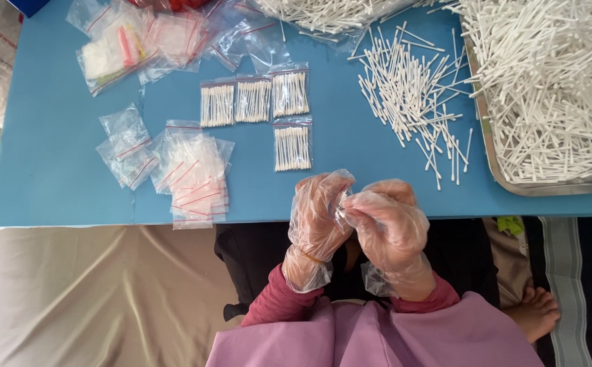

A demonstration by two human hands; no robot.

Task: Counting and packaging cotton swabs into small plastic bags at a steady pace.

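Both my hands wear loose clear plastic gloves and meet at the near edge of the blue table point(51, 149). My left hand point(317, 217) and my right hand point(387, 221) pinch something small and clear between their fingertips; what it is cannot be made out. Just beyond them lie filled small bags of cotton swabs point(293, 146), with three more in a row point(254, 100). A stack of empty clear zip bags point(194, 173) lies to the left. Loose cotton swabs point(408, 95) are scattered to the right of the filled bags.
A metal tray point(506, 180) heaped with cotton swabs fills the right side. More empty bags point(124, 146) and bags with coloured contents point(115, 54) lie at the far left. A further swab heap point(323, 13) sits at the back. My bare foot point(537, 312) shows below right.
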